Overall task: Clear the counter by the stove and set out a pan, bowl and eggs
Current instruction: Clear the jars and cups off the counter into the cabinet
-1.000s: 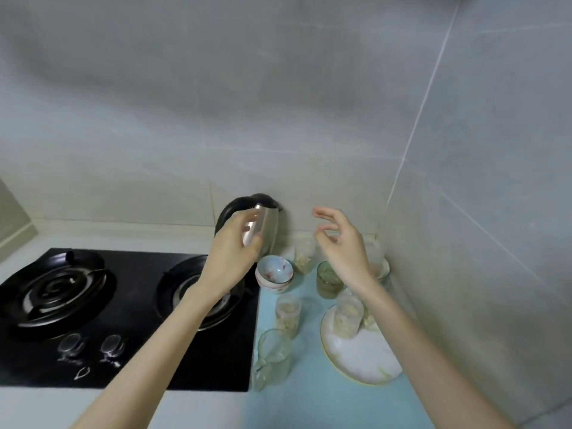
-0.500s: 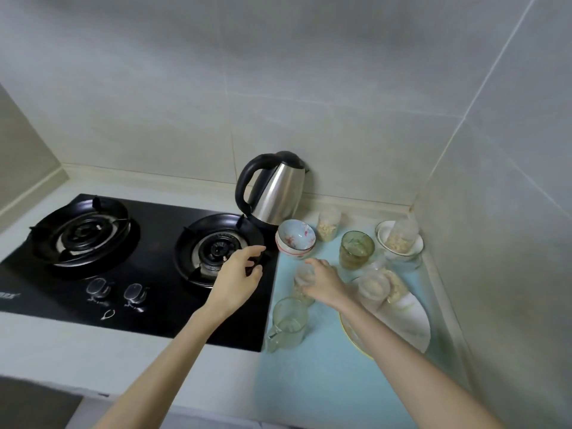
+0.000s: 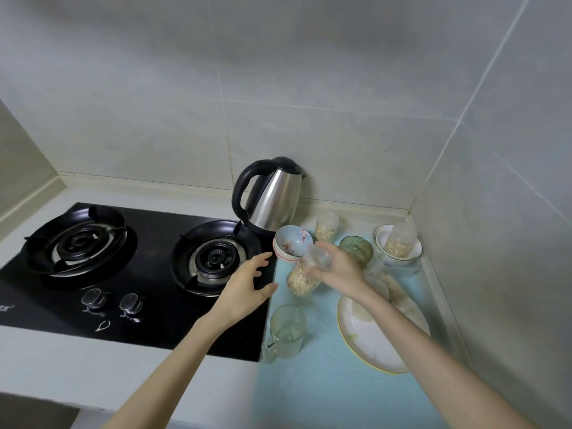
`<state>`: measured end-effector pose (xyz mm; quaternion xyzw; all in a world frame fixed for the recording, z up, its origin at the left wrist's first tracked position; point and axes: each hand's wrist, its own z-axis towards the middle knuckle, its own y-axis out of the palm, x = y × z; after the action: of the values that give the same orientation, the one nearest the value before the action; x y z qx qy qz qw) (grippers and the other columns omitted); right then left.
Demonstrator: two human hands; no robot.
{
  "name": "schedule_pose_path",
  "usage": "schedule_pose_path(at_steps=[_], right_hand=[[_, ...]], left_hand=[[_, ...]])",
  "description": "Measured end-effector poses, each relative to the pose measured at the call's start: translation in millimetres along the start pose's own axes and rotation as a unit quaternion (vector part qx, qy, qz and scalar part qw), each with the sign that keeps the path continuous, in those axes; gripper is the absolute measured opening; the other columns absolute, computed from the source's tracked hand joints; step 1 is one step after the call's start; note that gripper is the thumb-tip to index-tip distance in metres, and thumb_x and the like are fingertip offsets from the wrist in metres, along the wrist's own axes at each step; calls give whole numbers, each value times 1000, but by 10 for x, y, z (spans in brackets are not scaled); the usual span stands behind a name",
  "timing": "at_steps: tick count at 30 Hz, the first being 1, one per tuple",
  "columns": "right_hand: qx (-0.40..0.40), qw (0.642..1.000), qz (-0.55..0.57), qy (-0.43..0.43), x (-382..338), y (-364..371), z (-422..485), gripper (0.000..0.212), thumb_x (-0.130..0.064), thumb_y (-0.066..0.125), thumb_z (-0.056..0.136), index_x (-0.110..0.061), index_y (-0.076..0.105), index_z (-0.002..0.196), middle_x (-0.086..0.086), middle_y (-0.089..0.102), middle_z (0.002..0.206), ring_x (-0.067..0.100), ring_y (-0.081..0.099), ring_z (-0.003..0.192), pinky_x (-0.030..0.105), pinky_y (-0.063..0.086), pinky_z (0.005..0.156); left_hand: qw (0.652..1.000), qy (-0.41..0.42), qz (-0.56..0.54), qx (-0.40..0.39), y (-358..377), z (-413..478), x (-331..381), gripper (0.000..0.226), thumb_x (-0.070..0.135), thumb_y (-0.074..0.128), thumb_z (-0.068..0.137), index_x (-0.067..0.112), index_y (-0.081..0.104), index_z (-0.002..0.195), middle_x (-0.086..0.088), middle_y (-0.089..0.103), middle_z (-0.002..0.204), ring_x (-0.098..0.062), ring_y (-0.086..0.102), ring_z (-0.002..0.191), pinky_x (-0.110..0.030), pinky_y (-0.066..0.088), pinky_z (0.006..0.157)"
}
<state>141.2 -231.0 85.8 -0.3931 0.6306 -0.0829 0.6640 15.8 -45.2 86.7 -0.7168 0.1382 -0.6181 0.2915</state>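
My right hand [image 3: 337,270] gripped a tilted oat cup [image 3: 305,278] near its rim, probably light and crushable; my left hand [image 3: 244,292] hovered, fingers spread.

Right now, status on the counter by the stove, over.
Left hand open, beside the burner. Right hand grips oat cup, tilted. Stacked bowls and glass mug close by.

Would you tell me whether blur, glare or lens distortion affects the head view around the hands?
Head view: the wide lens bows the grout lines on the wall. The right hand and its tilted cup look slightly motion-softened. The kettle shows only mild highlights. The light is dim and even, with no hard shadows.
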Motion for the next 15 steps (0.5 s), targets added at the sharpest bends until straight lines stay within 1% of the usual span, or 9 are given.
schedule_pose_path(at_steps=[3,5,6,8,11,13,15], right_hand=[[0,997,70,-27,-169,-244,-135,64,-29,82,71,-30,56,128,-18,57,117,4,53,113,22,41,92],[8,994,99,-37,-237,-356,-204,68,-34,84,69,-31,55,131,-19,57,122,3,55,109,23,43,92],[13,993,110,-40,-261,-403,-226,69,-36,84,68,-32,55,131,-17,56,124,3,57,103,24,45,88],[14,989,135,-50,-313,-478,-270,67,-34,83,70,-32,55,131,-14,54,125,4,59,94,21,44,78],[18,984,163,-70,-388,-567,-359,63,-32,84,70,-34,58,127,-19,55,119,7,62,100,19,46,78],[18,981,175,-82,-410,-611,-400,59,-37,84,68,-40,60,122,-21,57,116,6,64,101,23,51,83],[4,978,191,-89,-385,-647,-401,49,-38,80,73,-43,60,118,-18,59,120,5,63,103,21,51,86]], left_hand=[[999,35,-25,-32,98,70,149,86,35,79,74,36,30,145,19,44,130,-2,45,117,-22,38,98],[997,52,-38,-42,171,125,238,92,45,81,67,36,31,144,20,44,135,0,45,121,-25,38,103],[997,58,-43,-41,204,149,287,93,49,81,63,35,35,142,19,47,136,0,46,120,-27,40,103],[995,71,-58,-33,254,181,382,85,46,83,61,33,43,136,17,56,126,3,53,113,-24,46,97],[993,78,-85,-23,277,178,534,74,33,87,63,29,49,126,16,62,109,6,60,98,-10,48,80],[993,82,-89,-12,268,181,586,71,32,88,62,29,50,122,13,65,103,5,62,92,-10,49,76],[992,84,-93,-2,256,193,608,69,34,88,60,30,52,120,11,66,101,2,63,91,-18,52,80]])
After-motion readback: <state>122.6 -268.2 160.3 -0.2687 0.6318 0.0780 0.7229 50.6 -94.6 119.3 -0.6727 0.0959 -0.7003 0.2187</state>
